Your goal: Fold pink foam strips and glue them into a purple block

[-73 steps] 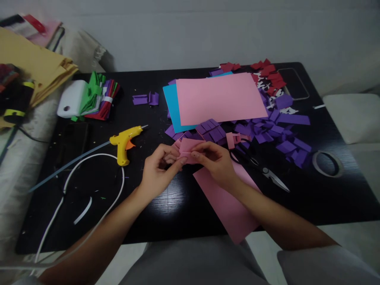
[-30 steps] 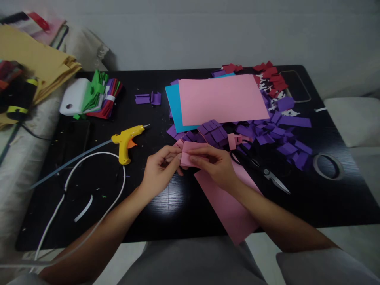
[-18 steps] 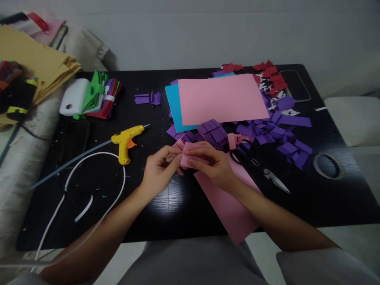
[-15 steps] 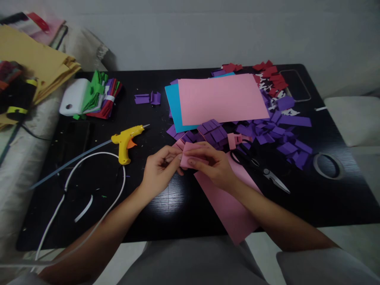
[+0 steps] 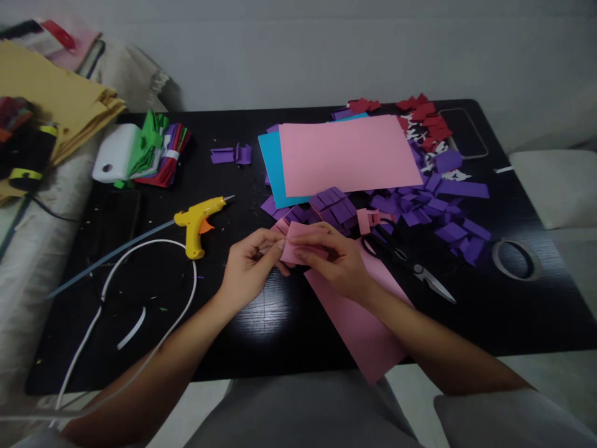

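Between my two hands is a small folded piece of pink paper [image 5: 298, 235]. My left hand [image 5: 249, 264] pinches its left edge with thumb and fingertips. From the other side my right hand [image 5: 339, 258] grips it, thumb below and fingers above; part of the paper is hidden behind the fingers. Just behind my hands lie folded purple paper pieces [image 5: 334, 205]. A pink paper sheet [image 5: 368, 336] rests beneath my right forearm, reaching over the table's front edge. Right of my right hand are black-handled scissors [image 5: 431, 280] with a small pink paper piece [image 5: 367, 221] at their handles.
A yellow glue gun [image 5: 198, 224] with a glue stick and white cable [image 5: 105, 286] lies left. Pink sheets [image 5: 349, 155] cover a blue one [image 5: 270, 165] at the back. Purple scraps [image 5: 433, 199], red scraps [image 5: 436, 127] and a tape roll [image 5: 515, 260] are right. Paper bundles [image 5: 152, 149] sit back left.
Almost nothing differs. Both hands keep hold of the folded pink paper, with only a very slight shift of the fingers; the view has drifted a little.
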Demonstrator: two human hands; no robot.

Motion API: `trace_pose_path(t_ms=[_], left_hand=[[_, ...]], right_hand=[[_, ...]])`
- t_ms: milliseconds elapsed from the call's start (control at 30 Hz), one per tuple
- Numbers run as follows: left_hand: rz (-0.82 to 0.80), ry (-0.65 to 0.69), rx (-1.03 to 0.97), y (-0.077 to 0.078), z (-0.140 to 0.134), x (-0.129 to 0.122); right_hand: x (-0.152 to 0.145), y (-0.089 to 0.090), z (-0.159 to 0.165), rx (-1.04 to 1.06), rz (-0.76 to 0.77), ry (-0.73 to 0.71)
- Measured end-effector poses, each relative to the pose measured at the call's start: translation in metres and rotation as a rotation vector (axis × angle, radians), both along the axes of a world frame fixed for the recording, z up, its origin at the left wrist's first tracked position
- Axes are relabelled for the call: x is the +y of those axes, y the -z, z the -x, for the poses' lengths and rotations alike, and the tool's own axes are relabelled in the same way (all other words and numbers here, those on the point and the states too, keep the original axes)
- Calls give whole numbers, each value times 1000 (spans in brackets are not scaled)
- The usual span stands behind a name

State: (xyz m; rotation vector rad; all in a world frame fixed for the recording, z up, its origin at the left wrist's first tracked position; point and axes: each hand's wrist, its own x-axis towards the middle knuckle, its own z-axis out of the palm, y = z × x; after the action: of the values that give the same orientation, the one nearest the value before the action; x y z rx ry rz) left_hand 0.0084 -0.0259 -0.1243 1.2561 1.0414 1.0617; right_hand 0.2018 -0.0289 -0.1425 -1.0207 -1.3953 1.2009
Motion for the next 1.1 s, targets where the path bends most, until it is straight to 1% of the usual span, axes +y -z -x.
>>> trace_pose_path(t_ms=[233,367,533,667,867,933,1100], left_hand=[[-3,8,21,0,2,1],[12,18,1,0,2,1],[38,20,-14,-1,2,2],[32,17,-40,-1,1,1],[36,-5,18,0,-1,0],[24,-8,31,1,-1,-1],[-47,-28,68,1,1,-1]], right_hand=[[0,1,0,-13,-25,1],[1,2,-1,-16,-55,9],[-1,1,-1,-73,-78,33],[-1,1,0,-96,-136,36],[-1,3,0,-125,-206,58],[-1,2,0,-123,-204,63],[-2,-1,1,-89,-121,105]])
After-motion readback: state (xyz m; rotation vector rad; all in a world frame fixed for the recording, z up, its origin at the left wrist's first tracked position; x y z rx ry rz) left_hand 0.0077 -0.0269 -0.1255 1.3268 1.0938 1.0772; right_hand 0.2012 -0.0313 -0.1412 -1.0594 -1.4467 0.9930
